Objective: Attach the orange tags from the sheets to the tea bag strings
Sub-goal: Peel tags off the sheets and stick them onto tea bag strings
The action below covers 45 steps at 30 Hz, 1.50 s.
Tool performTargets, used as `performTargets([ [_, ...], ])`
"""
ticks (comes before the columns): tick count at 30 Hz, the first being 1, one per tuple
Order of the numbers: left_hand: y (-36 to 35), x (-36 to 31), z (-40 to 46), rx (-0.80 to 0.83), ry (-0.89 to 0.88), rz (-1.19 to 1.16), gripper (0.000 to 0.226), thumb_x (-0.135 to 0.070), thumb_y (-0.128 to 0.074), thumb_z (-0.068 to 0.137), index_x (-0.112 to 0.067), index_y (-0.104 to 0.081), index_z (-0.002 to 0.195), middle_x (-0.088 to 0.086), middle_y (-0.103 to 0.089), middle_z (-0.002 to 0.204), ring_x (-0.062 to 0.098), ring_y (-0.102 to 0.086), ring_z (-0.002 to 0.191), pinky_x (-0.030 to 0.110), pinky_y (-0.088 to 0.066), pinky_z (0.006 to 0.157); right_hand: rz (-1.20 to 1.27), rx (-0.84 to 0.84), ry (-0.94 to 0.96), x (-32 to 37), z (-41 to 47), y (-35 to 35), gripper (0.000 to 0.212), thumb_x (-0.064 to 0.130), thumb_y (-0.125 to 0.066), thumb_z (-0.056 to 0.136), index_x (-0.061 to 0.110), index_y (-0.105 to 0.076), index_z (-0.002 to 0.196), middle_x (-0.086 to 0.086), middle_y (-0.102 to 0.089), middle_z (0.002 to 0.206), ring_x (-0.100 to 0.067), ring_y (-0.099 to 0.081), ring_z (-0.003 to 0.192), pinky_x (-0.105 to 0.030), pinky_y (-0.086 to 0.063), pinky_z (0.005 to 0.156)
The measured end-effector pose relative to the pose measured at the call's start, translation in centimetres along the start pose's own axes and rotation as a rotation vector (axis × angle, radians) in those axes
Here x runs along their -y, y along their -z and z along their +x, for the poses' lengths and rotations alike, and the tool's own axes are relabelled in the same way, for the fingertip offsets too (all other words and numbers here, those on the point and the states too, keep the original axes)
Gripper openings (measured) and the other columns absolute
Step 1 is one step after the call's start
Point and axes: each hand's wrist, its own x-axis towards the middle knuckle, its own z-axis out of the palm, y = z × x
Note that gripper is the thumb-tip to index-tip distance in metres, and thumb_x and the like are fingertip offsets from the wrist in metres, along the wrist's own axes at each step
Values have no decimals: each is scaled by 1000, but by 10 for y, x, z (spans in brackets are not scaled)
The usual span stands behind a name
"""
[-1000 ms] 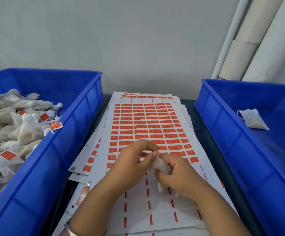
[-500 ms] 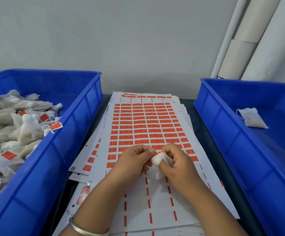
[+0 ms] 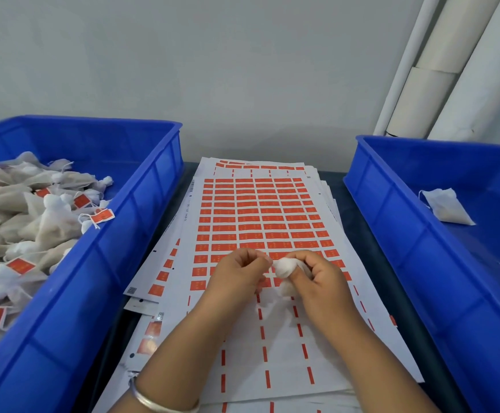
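Observation:
A stack of white sheets point(image 3: 272, 338) with rows of orange tags point(image 3: 260, 222) lies on the table between two bins. Over the lowest tag rows, my right hand point(image 3: 317, 281) grips a white tea bag point(image 3: 284, 268), bunched up in its curled fingers. My left hand point(image 3: 240, 272) is right beside it, fingertips pinched together at the bag's left edge; the string or tag between them is too small to make out.
A blue bin point(image 3: 99, 263) on the left holds several tagged tea bags point(image 3: 22, 228). Another blue bin point(image 3: 392, 234) on the right holds one untagged tea bag point(image 3: 448, 207). White tubes point(image 3: 433, 84) lean against the wall at back right.
Both hands have shifted slightly away from me over the tag rows. The tea bag has turned in my right hand and now bunches at its fingertips.

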Motion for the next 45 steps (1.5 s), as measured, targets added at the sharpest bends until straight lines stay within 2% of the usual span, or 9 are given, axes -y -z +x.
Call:
performTargets([
  [4, 2, 0, -2, 25, -188, 98, 17, -20, -70, 81, -34, -61, 83, -13, -61, 87, 9, -61, 81, 9, -45, 53, 114, -25, -118, 4, 3, 2, 6, 42, -60, 86, 37, -63, 85, 26, -65, 81, 21, -54, 81, 2, -39, 51],
  [10, 0, 5, -3, 36, -384, 271, 14, -28, -71, 81, -37, -61, 80, -21, -56, 98, 4, -57, 90, 13, -48, 69, 133, 23, -224, 8, 1, 1, 17, 51, -51, 86, 40, -64, 85, 25, -66, 83, 2, -61, 82, -4, -42, 51],
  [16, -1, 4, -3, 14, -372, 235, 6, -38, -70, 79, -34, -66, 79, -22, -60, 94, 2, -59, 87, 12, -49, 66, 105, 26, -184, 12, -1, 2, 30, 61, -45, 71, 43, -60, 89, 25, -63, 93, 1, -60, 85, -4, -43, 55],
  [21, 3, 1, -4, 55, -234, 72, 14, -37, -62, 85, -30, -69, 75, -24, -67, 77, -13, -59, 77, 5, -42, 51, 123, 13, -180, 14, -2, 0, 34, 62, -51, 65, 40, -63, 87, 24, -63, 91, -1, -61, 86, -3, -44, 53],
  [28, 2, 0, -5, 88, -71, -70, 19, -34, -61, 87, -26, -71, 74, -21, -69, 74, 8, -64, 82, 18, -49, 67, 167, -79, -208, 9, -1, -3, 2, 34, -65, 86, 36, -65, 85, 20, -65, 90, -4, -61, 85, -1, -41, 49],
  [31, 3, 1, -4, 66, -78, -80, 17, -32, -59, 89, -25, -70, 78, -20, -69, 73, 6, -64, 81, 15, -47, 63, 305, -65, -294, 8, -1, -5, 8, 28, -65, 87, 34, -68, 82, 20, -69, 86, -5, -63, 87, -8, -48, 56],
  [34, 2, 2, -4, 51, -85, -50, 17, -33, -56, 90, -27, -67, 79, -19, -69, 74, 4, -64, 80, 13, -48, 63, 553, 7, -438, 9, 0, -5, 10, 21, -65, 87, 25, -73, 91, 7, -72, 99, -16, -65, 97, -28, -54, 81],
  [40, 0, 5, -3, 48, -164, 91, 19, -35, -55, 91, -32, -63, 74, -19, -66, 70, 1, -62, 73, 12, -44, 60, 951, 249, -537, 16, -1, 1, 17, 18, -66, 69, 15, -79, 80, -2, -70, 75, -10, -66, 62, -26, -52, 56],
  [45, -1, 4, -3, -58, -274, 91, 11, -26, -60, 90, -35, -59, 82, -16, -64, 78, 3, -62, 76, 4, -43, 51, 873, 138, -500, 13, 1, 2, 20, 22, -68, 72, 18, -78, 89, -1, -73, 90, -13, -71, 78, -27, -55, 63],
])
